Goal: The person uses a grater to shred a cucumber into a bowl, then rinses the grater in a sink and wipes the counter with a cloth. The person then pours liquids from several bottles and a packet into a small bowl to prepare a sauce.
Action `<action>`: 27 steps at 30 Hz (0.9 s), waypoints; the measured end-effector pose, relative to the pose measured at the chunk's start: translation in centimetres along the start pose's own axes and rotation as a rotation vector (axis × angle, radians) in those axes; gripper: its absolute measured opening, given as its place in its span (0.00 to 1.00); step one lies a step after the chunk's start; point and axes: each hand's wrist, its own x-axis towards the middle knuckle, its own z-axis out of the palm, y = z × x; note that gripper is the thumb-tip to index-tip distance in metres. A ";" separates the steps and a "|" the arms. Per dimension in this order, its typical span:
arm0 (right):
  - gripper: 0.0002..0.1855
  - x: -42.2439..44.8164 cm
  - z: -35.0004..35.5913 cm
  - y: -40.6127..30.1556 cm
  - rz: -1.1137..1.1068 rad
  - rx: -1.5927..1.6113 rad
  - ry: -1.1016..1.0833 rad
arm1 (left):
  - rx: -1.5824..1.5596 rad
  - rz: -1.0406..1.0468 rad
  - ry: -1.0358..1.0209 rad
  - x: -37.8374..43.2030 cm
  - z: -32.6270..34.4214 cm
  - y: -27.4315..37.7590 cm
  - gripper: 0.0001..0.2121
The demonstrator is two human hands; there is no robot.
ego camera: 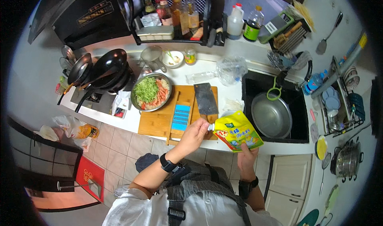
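My right hand grips the lower edge of a yellow spouted seasoning pouch, which is tilted with its spout to the left. The fingers of my left hand close around the white cap at that spout. Behind my left hand, a wooden cutting board bears a blue-bladed grater and a cleaver with a dark blade. A metal bowl at the board's upper left holds shredded green vegetable, orange-red strips and some pale food.
Woks stand on the stove at the left. A black sink with a large metal basin lies to the right. Plastic bags, a white bowl and a small jar are along the counter's back. Bottles fill a black rack.
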 end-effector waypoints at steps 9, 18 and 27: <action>0.25 1.8 5.3 1.2 0.085 0.066 -0.112 | 0.222 0.124 0.102 0.2 -5.0 -0.2 0.11; 0.26 3.1 9.0 3.3 0.201 0.123 -0.160 | 0.120 0.331 0.088 0.7 -9.7 -0.4 0.11; 0.27 3.7 13.9 6.4 0.304 0.238 -0.135 | -0.543 0.144 0.228 2.3 -12.7 -1.8 0.15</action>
